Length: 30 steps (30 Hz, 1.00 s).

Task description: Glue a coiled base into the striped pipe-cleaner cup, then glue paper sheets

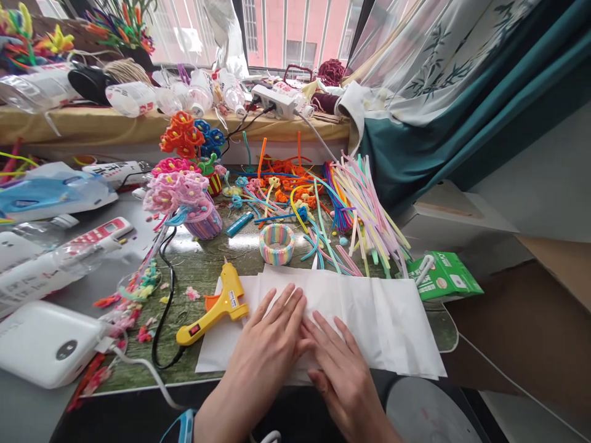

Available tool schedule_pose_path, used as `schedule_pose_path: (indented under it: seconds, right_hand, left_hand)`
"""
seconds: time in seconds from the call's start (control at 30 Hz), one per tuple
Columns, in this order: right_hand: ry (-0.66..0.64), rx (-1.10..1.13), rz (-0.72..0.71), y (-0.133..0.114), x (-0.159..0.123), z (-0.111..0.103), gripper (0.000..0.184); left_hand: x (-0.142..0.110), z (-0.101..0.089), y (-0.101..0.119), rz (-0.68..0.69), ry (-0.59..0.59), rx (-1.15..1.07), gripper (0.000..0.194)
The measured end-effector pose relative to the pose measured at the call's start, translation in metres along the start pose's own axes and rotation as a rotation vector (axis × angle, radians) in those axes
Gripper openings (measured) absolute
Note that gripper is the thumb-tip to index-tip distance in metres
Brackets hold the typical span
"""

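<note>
White tissue paper (388, 320) lies in layered sheets along the front of the table. My left hand (274, 332) rests flat on it, fingers stretched out. Beside it and partly under its thumb side, my right hand (339, 360) also lies on the paper with its fingers extended. A yellow hot glue gun (215, 307) sits just left of my left hand, overlapping the paper's left part. Behind the paper stands a small round pot (277, 245) wrapped in pastel pipe cleaners.
Pipe-cleaner flowers in a pot (203, 218) stand at the left rear. Loose pastel pipe cleaners (369, 209) pile up at the right rear. A white power bank (48, 344), plastic bottles (60, 271) and a black cord (168, 271) occupy the left. A green box (446, 277) sits right.
</note>
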State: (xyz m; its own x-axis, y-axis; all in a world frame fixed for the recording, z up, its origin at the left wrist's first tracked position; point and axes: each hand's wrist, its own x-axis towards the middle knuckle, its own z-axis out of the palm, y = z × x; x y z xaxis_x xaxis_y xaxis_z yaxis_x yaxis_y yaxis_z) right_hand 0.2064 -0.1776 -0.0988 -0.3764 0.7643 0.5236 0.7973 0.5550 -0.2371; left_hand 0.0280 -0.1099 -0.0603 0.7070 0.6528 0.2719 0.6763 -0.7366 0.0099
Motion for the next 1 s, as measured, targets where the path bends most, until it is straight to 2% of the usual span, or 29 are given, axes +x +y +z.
schedule_pose_path:
  seconds: [0.07,0.23,0.47,0.77,0.87,1.0]
  right_hand:
    - [0.009,0.008,0.047,0.000,-0.002,-0.001,0.049]
    - [0.008,-0.048,0.119,-0.001,-0.005,0.005,0.049]
    - [0.016,-0.090,0.120,-0.003,-0.006,0.010,0.051]
    - [0.005,-0.100,0.121,-0.003,-0.005,0.006,0.053]
    - [-0.018,-0.096,0.153,-0.007,0.001,0.002,0.053]
    - [-0.083,-0.097,0.244,-0.013,0.024,0.004,0.053]
  left_hand:
    - [-0.002,0.002,0.001,-0.003,0.019,0.002,0.050]
    - [-0.009,0.001,0.005,-0.013,0.030,0.035,0.048]
    - [-0.031,-0.009,0.021,0.012,0.096,0.065,0.043]
    - [-0.042,-0.014,0.024,0.115,0.197,0.086,0.035]
    - [-0.042,-0.013,0.025,0.105,0.218,0.085,0.035]
    - [-0.043,-0.018,0.028,0.077,0.284,0.029,0.029]
